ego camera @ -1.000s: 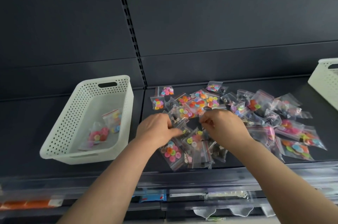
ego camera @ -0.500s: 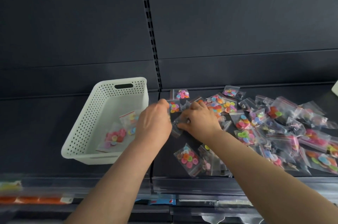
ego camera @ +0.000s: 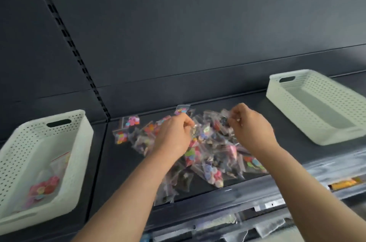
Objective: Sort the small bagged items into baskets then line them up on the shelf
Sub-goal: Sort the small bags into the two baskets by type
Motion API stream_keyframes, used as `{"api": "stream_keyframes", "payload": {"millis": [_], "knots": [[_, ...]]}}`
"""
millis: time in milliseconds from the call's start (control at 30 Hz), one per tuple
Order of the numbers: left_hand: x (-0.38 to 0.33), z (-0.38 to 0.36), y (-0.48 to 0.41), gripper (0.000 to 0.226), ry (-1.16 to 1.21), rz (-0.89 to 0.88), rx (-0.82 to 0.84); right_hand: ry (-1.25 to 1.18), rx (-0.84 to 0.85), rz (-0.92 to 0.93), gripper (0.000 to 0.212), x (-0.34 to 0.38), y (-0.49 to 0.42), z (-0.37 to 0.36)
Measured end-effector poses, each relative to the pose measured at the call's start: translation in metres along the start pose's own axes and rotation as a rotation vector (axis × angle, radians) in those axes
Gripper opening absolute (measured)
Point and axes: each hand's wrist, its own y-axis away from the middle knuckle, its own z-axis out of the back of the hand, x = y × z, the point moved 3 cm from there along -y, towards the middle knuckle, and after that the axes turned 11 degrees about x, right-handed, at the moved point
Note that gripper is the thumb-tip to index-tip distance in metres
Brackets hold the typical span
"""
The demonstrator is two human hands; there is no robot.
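Head view: a dark shelf (ego camera: 122, 166) carries a left basket (ego camera: 21, 152) with a few button bags (ego camera: 44, 188) inside. A right basket (ego camera: 291, 123) stands well apart, and the heap of small bags (ego camera: 210, 162) lies between them. Both forearms reach over the heap, knuckles up. The left hand (ego camera: 174, 135) curls its grip, pinching a clear bag (ego camera: 193, 130). The right hand (ego camera: 251, 127) pinches another bag's edge (ego camera: 227, 116); blur hides the detail.

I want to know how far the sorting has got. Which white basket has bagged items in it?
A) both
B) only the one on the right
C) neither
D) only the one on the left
D: the left basket holds a few bags of coloured buttons, while the right basket shows only its bare floor.
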Motion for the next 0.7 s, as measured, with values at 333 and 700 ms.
{"api": "stream_keyframes", "payload": {"millis": [333,700], "knots": [[-0.161,-0.083,-0.046,0.016,0.055,-0.223,0.066,0.131,-0.219,-0.365,0.028,-0.159,0.002,0.125],[-0.249,-0.131,-0.112,0.023,0.259,-0.268,0.095,0.099,0.079,-0.175,0.026,-0.184,0.008,0.105]]}}
